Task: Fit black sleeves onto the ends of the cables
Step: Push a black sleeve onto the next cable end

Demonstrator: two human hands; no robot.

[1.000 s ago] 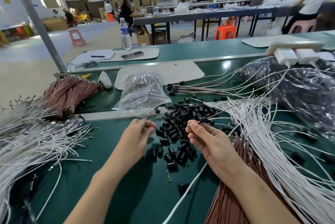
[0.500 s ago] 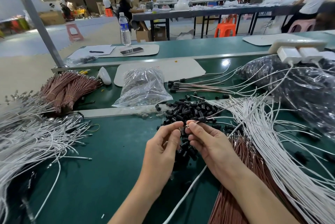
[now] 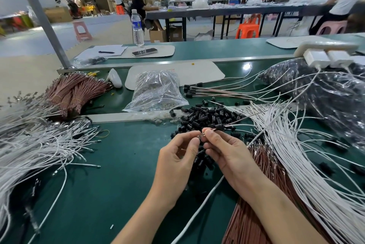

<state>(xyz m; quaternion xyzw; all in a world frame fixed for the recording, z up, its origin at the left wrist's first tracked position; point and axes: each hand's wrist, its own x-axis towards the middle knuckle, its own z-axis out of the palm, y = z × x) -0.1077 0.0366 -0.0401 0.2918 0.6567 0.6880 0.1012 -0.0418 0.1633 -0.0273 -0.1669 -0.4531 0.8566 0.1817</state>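
Note:
My right hand (image 3: 227, 150) pinches a thin cable (image 3: 243, 120) just behind its metal tip (image 3: 203, 135). A black sleeve (image 3: 219, 126) sits on that cable a little way back from the tip. My left hand (image 3: 181, 152) meets it from the left, thumb and forefinger pinching at the tip; whether they hold anything else is hidden. Both hands hover over a pile of loose black sleeves (image 3: 205, 117) on the green table (image 3: 118, 174).
White cables (image 3: 286, 145) and brown cables (image 3: 256, 214) fan out at the right. More white cables (image 3: 29, 145) and a brown bundle (image 3: 75, 93) lie left. Sleeved cables (image 3: 197, 91), a clear bag (image 3: 158, 93) and a black bag (image 3: 325, 93) sit behind.
My left hand left the sleeve pile and moved right to meet my right hand at the cable tip. My right hand stayed nearly still with the cable.

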